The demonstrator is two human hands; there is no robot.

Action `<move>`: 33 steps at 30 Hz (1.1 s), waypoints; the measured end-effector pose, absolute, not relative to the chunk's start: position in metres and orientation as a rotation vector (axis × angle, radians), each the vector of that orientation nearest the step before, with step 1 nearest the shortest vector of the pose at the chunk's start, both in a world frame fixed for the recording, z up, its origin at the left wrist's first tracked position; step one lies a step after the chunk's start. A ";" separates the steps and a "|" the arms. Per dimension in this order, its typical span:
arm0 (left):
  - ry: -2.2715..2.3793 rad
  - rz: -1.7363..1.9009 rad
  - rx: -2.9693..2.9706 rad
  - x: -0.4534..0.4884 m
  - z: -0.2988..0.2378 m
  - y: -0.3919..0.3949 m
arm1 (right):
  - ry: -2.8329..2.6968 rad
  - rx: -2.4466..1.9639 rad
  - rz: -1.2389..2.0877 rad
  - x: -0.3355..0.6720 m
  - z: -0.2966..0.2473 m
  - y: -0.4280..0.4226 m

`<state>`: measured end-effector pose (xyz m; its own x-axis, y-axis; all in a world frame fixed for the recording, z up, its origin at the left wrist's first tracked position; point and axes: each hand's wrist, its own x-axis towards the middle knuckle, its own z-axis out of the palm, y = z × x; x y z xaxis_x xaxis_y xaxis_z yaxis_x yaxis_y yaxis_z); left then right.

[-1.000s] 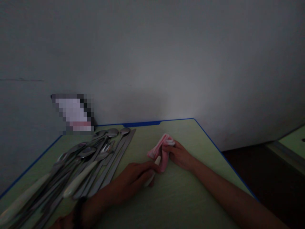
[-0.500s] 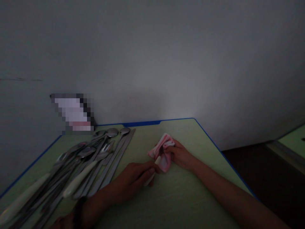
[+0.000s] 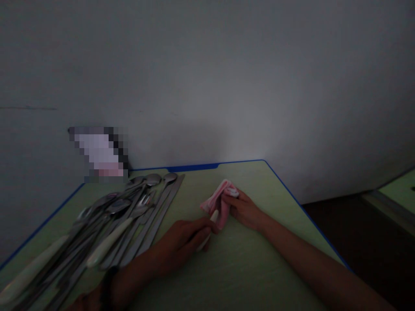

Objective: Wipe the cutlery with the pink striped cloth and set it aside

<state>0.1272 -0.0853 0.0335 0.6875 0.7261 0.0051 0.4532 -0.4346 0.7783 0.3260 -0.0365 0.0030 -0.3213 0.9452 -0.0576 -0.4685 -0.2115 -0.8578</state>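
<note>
My left hand [image 3: 181, 240] lies on the green table [image 3: 233, 268] and grips the pale handle of a utensil [image 3: 207, 233]. The utensil's far end goes into a folded pink cloth [image 3: 218, 202] and is hidden there. My right hand [image 3: 244, 211] pinches that cloth around the utensil, fingers closed on the fabric. Both hands sit near the middle of the table, a short way from the far edge.
A large pile of cutlery [image 3: 106, 224], spoons, forks and knives, some with pale handles, covers the table's left half. A blurred-out box [image 3: 99, 153] stands against the grey wall at the back left. The table's blue edge [image 3: 292, 198] drops to dark floor on the right.
The pink cloth has shifted slightly along the utensil under my right hand's fingers. My left hand has hardly moved.
</note>
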 end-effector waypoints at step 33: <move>0.919 0.423 2.134 0.127 0.029 -0.084 | -0.882 -0.826 1.749 0.324 0.008 -0.037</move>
